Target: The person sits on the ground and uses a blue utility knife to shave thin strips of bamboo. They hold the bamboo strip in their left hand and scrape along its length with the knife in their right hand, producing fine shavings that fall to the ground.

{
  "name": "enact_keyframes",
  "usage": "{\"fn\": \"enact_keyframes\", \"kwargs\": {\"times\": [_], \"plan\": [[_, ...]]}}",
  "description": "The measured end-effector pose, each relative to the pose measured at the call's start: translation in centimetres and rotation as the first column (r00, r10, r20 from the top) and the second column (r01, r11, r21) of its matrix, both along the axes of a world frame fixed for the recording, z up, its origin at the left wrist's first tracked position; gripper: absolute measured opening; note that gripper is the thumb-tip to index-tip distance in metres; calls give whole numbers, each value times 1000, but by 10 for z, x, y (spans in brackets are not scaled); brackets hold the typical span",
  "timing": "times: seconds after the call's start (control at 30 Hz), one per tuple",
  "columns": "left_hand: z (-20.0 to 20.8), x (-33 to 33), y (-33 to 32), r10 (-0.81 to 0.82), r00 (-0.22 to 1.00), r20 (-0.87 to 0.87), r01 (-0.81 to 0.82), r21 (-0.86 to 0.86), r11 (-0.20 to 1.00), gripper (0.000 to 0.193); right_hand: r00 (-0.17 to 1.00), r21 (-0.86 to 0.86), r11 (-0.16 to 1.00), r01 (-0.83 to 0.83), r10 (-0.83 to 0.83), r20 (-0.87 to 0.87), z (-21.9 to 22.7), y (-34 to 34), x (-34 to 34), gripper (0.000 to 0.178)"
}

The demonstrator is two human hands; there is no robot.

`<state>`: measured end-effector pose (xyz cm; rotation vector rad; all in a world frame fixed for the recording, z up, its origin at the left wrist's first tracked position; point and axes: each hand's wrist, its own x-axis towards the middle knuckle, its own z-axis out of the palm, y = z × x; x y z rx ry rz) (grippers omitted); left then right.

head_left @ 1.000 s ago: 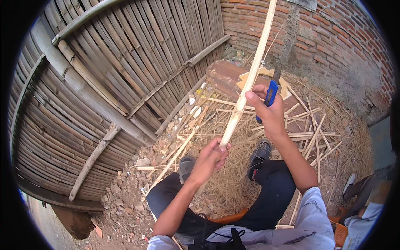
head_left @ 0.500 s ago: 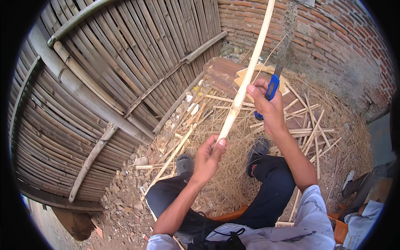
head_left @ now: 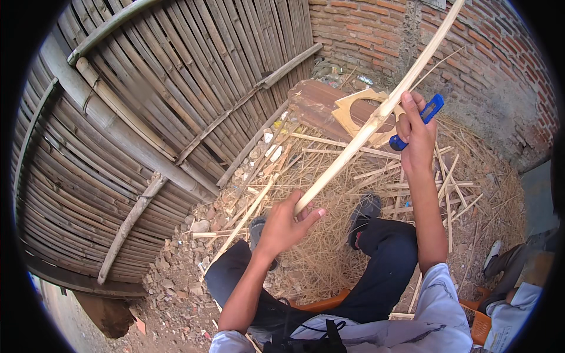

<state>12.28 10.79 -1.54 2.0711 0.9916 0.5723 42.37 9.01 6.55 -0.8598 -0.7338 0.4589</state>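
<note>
Watching remotely, I find the pale strip (head_left: pixel 338 163), smooth, flat and knobbed at one node, slanting from mid-view toward one o'clock. My right hand (head_left: pixel 416 132) has its fingers clamped on it and on a blue cutter (head_left: pixel 432 109); my left hand (head_left: pixel 285 226) meets its lower end, thumb out, how tightly I cannot tell. A ribbed bamboo wall (head_left: pixel 235 70) at ten o'clock leaves room; a rough brick wall (head_left: pixel 365 35) bounds one o'clock.
</note>
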Motion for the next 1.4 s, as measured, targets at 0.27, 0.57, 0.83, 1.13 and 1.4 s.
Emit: {"fn": "enact_keyframes", "kwargs": {"times": [0.27,0.57,0.83,1.13,1.4], "plan": [[-15,-8,4,-53,982,183,72,-99,992,32,991,-2,993,120,-120,52,1,-7,31,39],[7,-6,-16,95,890,445,140,-466,874,28,605,-215,975,58,137,784,-22,-33,-24,33],[18,-5,-23,258,798,544,22,-455,890,21,261,-138,990,-19,138,955,-37,-33,-62,33],[2,-6,-25,189,846,498,-84,-225,971,21,170,-42,999,-30,47,984,-41,-28,-81,33],[6,-7,-27,166,912,376,-155,-60,986,34,169,-25,1000,-1,25,985,-42,-29,-94,31]]}}
